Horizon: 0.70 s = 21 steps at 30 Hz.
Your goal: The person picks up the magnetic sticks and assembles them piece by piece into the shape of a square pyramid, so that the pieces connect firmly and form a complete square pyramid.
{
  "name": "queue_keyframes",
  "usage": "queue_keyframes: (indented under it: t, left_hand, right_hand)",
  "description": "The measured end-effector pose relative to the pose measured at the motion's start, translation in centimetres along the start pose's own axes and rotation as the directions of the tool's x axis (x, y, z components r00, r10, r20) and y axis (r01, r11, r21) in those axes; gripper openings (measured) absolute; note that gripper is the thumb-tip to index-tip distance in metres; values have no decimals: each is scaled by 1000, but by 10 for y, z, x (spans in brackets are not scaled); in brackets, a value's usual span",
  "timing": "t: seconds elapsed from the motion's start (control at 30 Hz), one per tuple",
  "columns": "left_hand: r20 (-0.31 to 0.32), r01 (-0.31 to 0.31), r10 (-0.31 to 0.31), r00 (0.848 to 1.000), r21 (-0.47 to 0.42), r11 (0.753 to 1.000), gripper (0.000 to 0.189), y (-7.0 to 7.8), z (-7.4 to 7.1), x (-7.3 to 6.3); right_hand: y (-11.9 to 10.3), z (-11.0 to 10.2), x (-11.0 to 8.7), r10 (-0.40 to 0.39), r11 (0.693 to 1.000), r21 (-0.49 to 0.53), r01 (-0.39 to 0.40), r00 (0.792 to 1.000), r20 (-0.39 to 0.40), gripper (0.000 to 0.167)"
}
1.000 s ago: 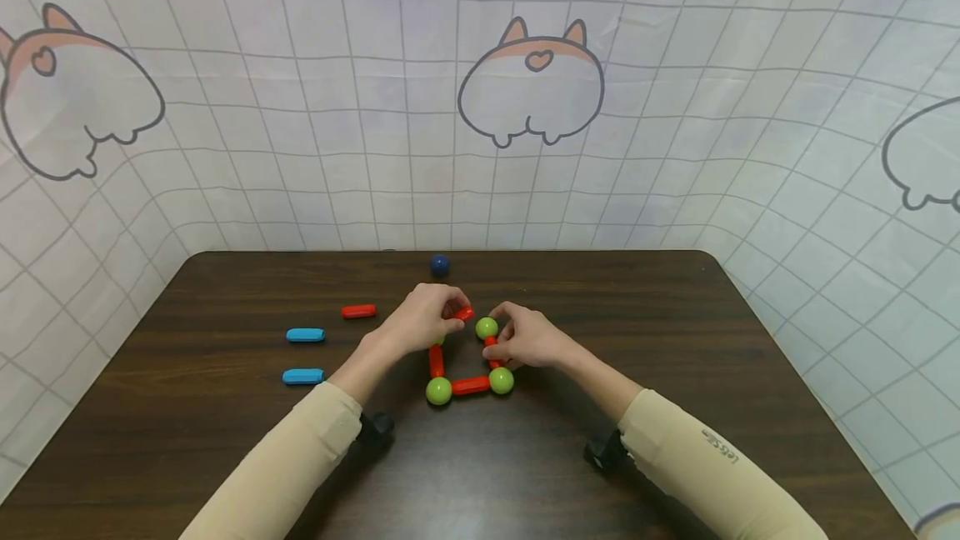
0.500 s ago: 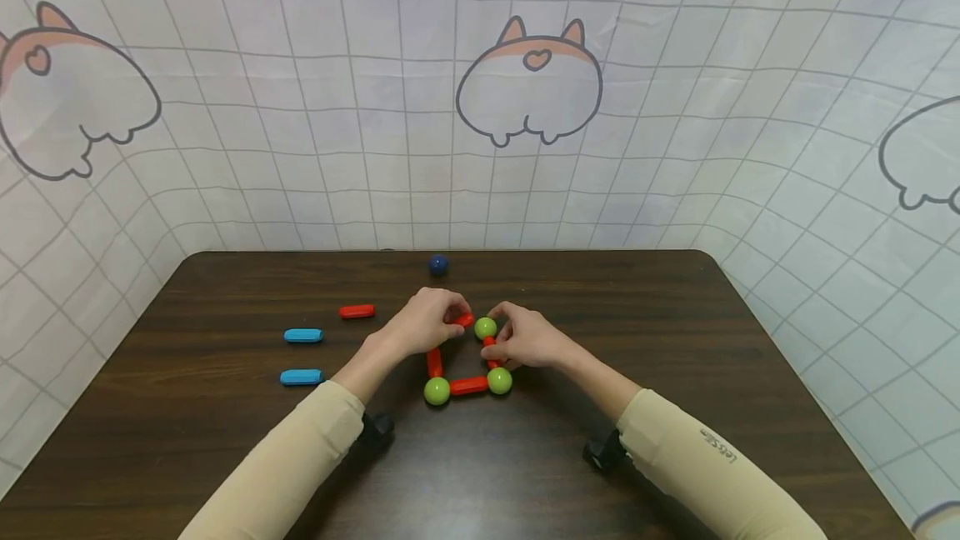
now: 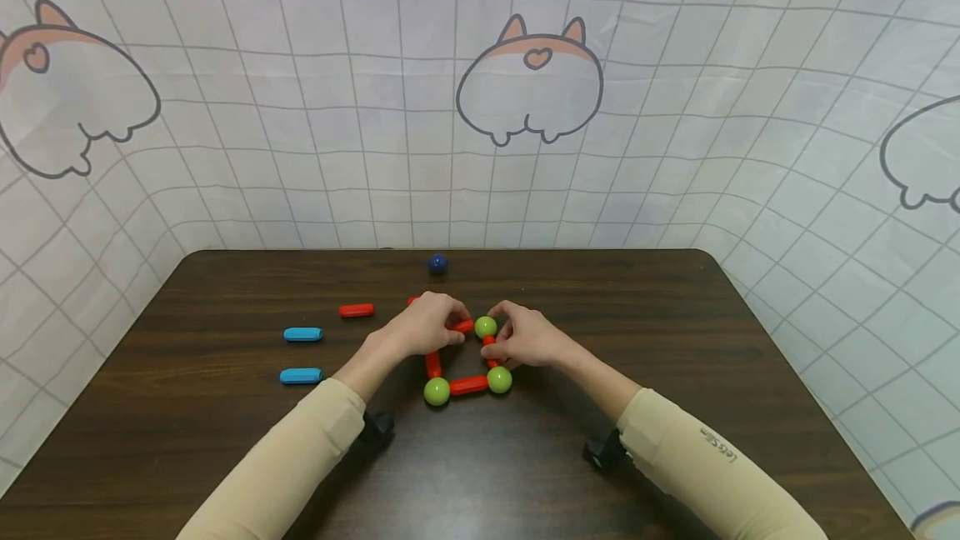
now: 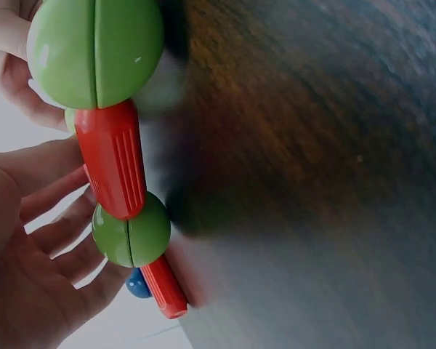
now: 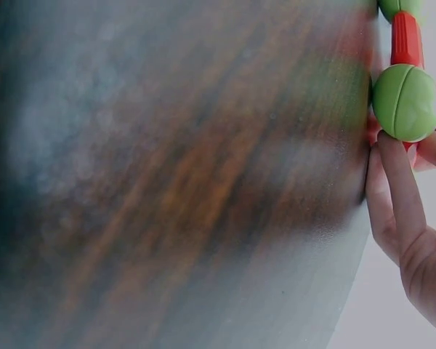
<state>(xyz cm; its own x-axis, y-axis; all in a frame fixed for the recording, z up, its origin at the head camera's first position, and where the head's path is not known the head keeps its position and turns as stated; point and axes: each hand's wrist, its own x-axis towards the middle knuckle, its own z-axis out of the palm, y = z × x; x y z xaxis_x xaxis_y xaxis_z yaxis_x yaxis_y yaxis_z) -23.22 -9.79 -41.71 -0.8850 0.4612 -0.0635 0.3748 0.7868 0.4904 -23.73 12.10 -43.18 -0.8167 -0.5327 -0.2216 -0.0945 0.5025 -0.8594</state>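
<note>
- Currently pinching a slim red rod (image 3: 462,327) in the left hand (image 3: 420,325), thumb and fingers drawn narrow about it.
- Pointing that rod's free tip rightward at the far-right green ball (image 3: 486,327), between both hands; cannot tell contact from a tiny gap.
- Gripping the right-side rod (image 3: 490,341) in the right hand (image 3: 531,337), thumb across it, index fingertip at the far-right green ball.
- Set just nearer than the right thumb: near-right green ball (image 3: 499,380), then, leftward, lower rod (image 3: 469,386) and near-left green ball (image 3: 437,392).
- Running from there toward the left hand: left-side rod (image 3: 433,363), up to the far-left green ball (image 4: 131,240), covered by that hand in the head view.
- Peeking out just beyond the left hand: spare rod (image 4: 164,289).
- Lying left of the left hand on the dark table (image 3: 637,307): loose red rod (image 3: 356,310), farther blue rod (image 3: 303,334), nearer blue rod (image 3: 301,376).
- Sitting beyond the left hand: dark blue ball (image 3: 437,263).
</note>
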Motion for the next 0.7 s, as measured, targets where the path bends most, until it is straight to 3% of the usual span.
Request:
queue_keyframes:
  t: [0.33, 0.7]
  left_hand:
    - [47, -30, 30, 998, -12, 999, 40, 1, -2, -3]
    - [-27, -57, 56, 998, -59, 997, 35, -11, -8, -14]
  right_hand:
    - [0, -2, 0, -19, 1000, -11, 19, 1000, 24, 67]
    - [1, -4, -4, 9, 1000, -15, -9, 1000, 15, 65]
